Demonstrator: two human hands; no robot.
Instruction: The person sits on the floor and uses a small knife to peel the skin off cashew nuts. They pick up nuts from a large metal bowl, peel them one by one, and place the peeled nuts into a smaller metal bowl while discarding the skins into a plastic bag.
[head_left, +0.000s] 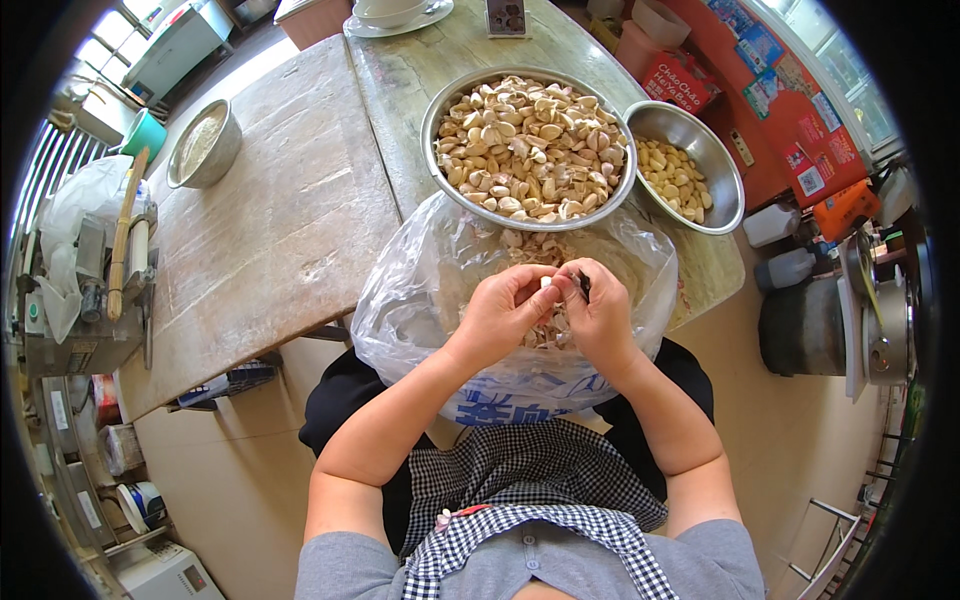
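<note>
My left hand (511, 306) pinches a pale garlic clove (546, 282) between thumb and fingers. Close against it, my right hand (596, 304) holds a small dark-bladed tool, probably a knife (584, 285), its handle hidden in the fingers. Both hands are over an open clear plastic bag (405, 300) on my lap, with garlic skins (551, 330) inside. Beyond the hands stands a wide steel bowl (431, 161) heaped with unpeeled garlic cloves (532, 142). To its right, a smaller steel bowl (724, 172) holds peeled cloves (671, 176).
The wooden table (285, 202) reaches left and bears a metal bowl of pale powder (206, 142). A white bowl on a plate (397, 19) and a propped phone-like device (506, 16) stand at the back. Large pots (802, 326) are at right, a machine (82, 322) at left.
</note>
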